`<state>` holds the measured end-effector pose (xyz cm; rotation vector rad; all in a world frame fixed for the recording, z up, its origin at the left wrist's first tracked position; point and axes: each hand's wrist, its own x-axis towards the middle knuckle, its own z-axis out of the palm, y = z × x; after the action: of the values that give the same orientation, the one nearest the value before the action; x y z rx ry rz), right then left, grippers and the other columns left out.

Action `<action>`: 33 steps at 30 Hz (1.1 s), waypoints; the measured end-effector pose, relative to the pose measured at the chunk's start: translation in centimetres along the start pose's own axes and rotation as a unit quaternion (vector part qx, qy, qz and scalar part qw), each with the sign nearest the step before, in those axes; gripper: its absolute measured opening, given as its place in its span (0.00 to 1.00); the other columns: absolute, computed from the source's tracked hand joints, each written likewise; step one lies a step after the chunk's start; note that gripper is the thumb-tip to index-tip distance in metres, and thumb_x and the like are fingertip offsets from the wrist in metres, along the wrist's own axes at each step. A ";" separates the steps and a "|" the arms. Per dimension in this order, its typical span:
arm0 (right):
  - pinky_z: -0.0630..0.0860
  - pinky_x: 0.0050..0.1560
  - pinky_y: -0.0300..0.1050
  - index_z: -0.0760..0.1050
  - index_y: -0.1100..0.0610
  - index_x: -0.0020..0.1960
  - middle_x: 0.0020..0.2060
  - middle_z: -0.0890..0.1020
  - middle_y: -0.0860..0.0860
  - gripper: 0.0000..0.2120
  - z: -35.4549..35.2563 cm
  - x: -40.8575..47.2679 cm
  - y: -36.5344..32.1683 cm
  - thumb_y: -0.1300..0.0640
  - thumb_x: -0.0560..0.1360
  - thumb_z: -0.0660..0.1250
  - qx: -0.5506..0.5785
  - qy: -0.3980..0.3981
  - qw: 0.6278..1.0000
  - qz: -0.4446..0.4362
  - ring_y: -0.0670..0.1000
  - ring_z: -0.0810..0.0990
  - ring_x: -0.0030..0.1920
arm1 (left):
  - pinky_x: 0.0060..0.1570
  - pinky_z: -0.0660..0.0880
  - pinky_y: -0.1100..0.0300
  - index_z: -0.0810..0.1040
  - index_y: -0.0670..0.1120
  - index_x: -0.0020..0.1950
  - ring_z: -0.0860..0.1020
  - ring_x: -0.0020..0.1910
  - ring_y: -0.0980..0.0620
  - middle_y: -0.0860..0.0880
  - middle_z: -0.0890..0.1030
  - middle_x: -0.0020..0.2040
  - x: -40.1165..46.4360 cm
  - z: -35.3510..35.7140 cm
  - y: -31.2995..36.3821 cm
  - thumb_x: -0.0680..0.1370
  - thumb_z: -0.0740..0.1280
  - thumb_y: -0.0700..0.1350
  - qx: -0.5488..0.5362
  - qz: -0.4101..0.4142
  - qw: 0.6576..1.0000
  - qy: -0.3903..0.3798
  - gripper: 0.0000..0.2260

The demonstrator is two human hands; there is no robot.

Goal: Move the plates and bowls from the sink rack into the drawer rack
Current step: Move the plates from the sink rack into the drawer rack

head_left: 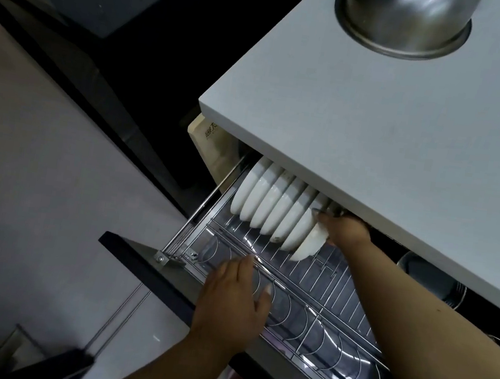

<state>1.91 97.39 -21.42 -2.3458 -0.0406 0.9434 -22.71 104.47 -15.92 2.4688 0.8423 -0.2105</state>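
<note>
The pulled-out drawer rack (321, 289) of chrome wire lies below the grey countertop (395, 113). Several white bowls (269, 204) stand on edge in a row at its back left. My right hand (343, 230) reaches under the countertop edge and grips the rightmost white bowl (307, 248) of that row, fingers curled over its rim. My left hand (236, 295) rests flat on the front wire rail of the rack, fingers straight, holding nothing. The sink rack is out of view.
A steel bowl (405, 15) sits upside down on the countertop at the top. The dark drawer front (150, 262) juts out toward me. Dark dishes (431, 276) sit at the rack's right end under the counter. Pale floor (35, 193) spreads to the left.
</note>
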 end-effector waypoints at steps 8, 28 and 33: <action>0.72 0.61 0.48 0.72 0.60 0.66 0.62 0.78 0.58 0.26 -0.2 -1.0 -0.6 0.44 0.76 0.66 -0.029 0.011 1.000 -0.005 0.58 0.77 0.61 | 0.67 0.66 0.56 0.64 0.45 0.73 0.67 0.68 0.51 0.48 0.72 0.68 0.0 0.4 0.0 0.74 0.46 0.63 -0.021 0.012 0.999 0.042 0.33; 0.72 0.36 0.34 0.77 0.48 0.49 0.40 0.82 0.47 0.04 -7.2 -24.6 8.2 0.49 0.76 0.67 -0.001 0.110 0.985 -0.135 0.45 0.79 0.38 | 0.50 0.77 0.57 0.65 0.52 0.70 0.77 0.45 0.61 0.59 0.78 0.47 -5.7 -1.8 5.9 0.78 0.63 0.54 -0.155 0.125 0.978 -0.057 0.22; 0.73 0.38 0.39 0.77 0.48 0.47 0.37 0.82 0.47 0.03 -10.5 -29.0 11.8 0.50 0.76 0.67 0.018 0.182 0.977 -0.106 0.47 0.78 0.36 | 0.47 0.76 0.58 0.69 0.53 0.66 0.77 0.44 0.59 0.58 0.78 0.43 -7.5 -0.9 9.7 0.78 0.62 0.53 -0.110 0.188 0.974 -0.062 0.17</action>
<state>-15.30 75.26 -3.94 -2.3876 -0.1236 0.4004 -22.80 94.47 -8.74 2.3234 0.3165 -0.1263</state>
